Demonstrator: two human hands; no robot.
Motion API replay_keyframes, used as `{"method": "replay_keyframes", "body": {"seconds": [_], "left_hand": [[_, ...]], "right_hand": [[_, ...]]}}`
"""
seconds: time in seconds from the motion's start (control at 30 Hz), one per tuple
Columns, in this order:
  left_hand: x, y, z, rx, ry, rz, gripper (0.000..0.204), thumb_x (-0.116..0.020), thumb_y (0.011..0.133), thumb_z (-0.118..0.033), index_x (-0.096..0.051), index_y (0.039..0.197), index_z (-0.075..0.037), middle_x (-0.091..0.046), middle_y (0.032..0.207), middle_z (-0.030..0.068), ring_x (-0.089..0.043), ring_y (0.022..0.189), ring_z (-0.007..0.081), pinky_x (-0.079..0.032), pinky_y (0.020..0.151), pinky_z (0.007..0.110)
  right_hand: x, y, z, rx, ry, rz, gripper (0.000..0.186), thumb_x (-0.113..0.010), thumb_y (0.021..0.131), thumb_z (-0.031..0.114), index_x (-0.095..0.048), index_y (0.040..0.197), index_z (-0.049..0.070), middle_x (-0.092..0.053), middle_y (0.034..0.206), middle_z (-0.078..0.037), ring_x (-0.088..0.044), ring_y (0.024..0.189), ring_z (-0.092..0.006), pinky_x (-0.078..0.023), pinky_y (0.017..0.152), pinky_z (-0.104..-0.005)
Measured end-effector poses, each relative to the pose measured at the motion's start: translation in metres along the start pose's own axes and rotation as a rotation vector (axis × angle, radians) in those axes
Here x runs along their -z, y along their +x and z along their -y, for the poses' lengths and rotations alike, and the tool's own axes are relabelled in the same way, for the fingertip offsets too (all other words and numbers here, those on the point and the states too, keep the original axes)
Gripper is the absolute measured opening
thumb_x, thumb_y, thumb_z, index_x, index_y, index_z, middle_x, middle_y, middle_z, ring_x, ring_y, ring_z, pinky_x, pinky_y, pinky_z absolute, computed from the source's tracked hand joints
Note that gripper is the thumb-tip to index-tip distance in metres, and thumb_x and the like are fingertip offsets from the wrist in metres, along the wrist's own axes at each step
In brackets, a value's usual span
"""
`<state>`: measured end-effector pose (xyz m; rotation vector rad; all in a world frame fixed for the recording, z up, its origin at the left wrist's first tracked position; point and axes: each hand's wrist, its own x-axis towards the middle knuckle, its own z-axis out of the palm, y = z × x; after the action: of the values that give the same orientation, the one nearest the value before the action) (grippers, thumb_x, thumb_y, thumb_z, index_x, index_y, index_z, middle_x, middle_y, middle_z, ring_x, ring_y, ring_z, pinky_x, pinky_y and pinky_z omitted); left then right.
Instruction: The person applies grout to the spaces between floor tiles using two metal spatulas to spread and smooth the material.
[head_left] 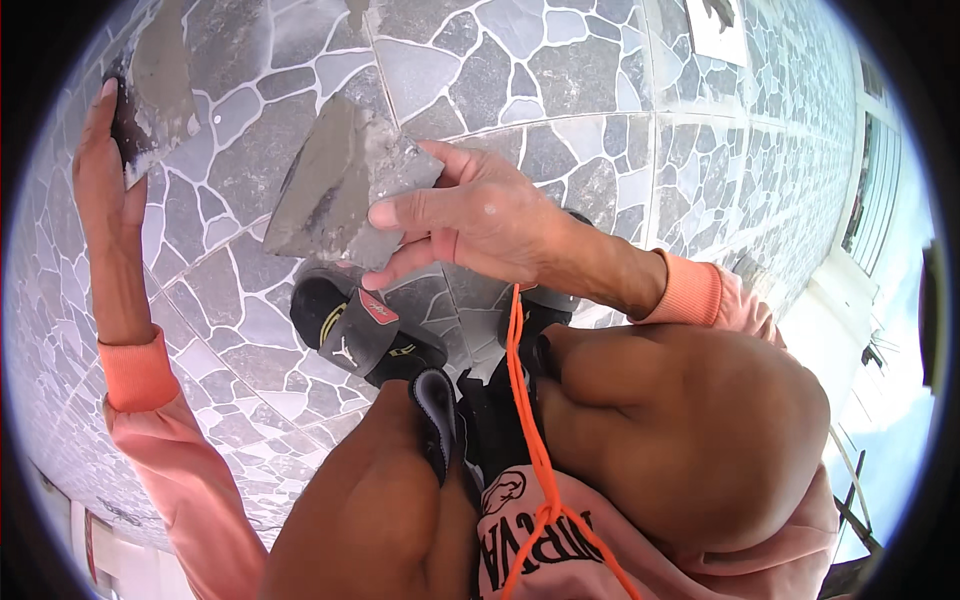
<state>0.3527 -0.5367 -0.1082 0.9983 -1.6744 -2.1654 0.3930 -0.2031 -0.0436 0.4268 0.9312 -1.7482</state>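
Note:
My right hand (490, 215) is closed on the edge of a flat, angular plate (330, 185), its thumb on top and fingers beneath. Wet grey cement paste covers most of the plate's face. At the upper left, my left hand (105, 185) grips a second flat piece (165, 85), dark along the held edge and coated with grey-brown paste. Some of the left fingers are hidden behind it. Both pieces are held above the stone-patterned floor (420, 75), apart from each other. Whether they are scrapers or tile pieces I cannot tell.
Below the right-hand plate is my black sandal (365, 325); the other foot is partly hidden by my right forearm. My bent knees (700, 430) fill the lower middle. An orange cord (525, 400) hangs between them. A white sheet (715, 30) with a dark shape lies at the upper right.

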Motion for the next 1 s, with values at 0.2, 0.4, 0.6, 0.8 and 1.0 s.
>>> {"method": "replay_keyframes", "body": {"seconds": [0.2,0.4,0.6,0.8,1.0], "left_hand": [[0.046,-0.057,-0.051,0.031,0.285,-0.163,0.032,-0.059,0.096,-0.024,-0.062,0.122,-0.005,-0.066,0.111,0.0019,-0.064,0.095,0.0138,-0.049,0.084,0.027],[0.026,-0.088,-0.039,0.076,0.084,0.035,0.031,-0.057,0.098,-0.025,-0.062,0.118,-0.002,-0.067,0.105,0.0054,-0.065,0.088,0.013,-0.052,0.076,0.026],[-0.018,-0.151,-0.015,0.075,0.107,0.003,0.027,-0.052,0.101,-0.025,-0.06,0.114,-0.003,-0.065,0.098,0.0048,-0.064,0.08,0.0121,-0.053,0.069,0.027],[-0.016,-0.165,0.014,0.11,0.077,0.033,0.025,-0.051,0.101,-0.02,-0.06,0.115,-0.002,-0.065,0.103,0.0032,-0.062,0.09,0.0086,-0.05,0.079,0.024],[-0.024,-0.162,0.041,0.134,0.048,-0.019,0.024,-0.051,0.101,-0.019,-0.06,0.114,-0.002,-0.066,0.095,0.0015,-0.06,0.08,0.0066,-0.05,0.072,0.023]], "right_hand": [[0.009,-0.033,0.069,0.134,-0.158,0.266,0.056,-0.056,0.093,0.016,-0.033,0.14,-0.005,-0.059,0.114,-0.021,-0.064,0.1,-0.0357,-0.056,0.084,-0.0534],[0.032,-0.086,0.196,0.048,-0.42,0.312,0.054,-0.047,0.096,0.029,-0.036,0.139,-0.003,-0.055,0.122,-0.024,-0.06,0.107,-0.0396,-0.054,0.085,-0.0558],[0.057,-0.087,0.238,-0.036,-0.476,0.399,0.057,-0.038,0.099,0.041,-0.04,0.138,-0.001,-0.052,0.129,-0.027,-0.056,0.114,-0.0436,-0.052,0.086,-0.0582],[0.101,-0.043,0.168,-0.173,-0.22,0.343,0.059,-0.05,0.1,0.03,-0.027,0.147,0.003,-0.056,0.123,-0.028,-0.062,0.106,-0.0412,-0.053,0.09,-0.0534],[0.107,-0.019,0.122,-0.418,-0.348,0.464,0.056,-0.044,0.1,0.039,-0.04,0.141,0.0,-0.056,0.128,-0.025,-0.059,0.113,-0.0402,-0.049,0.097,-0.049]]}}
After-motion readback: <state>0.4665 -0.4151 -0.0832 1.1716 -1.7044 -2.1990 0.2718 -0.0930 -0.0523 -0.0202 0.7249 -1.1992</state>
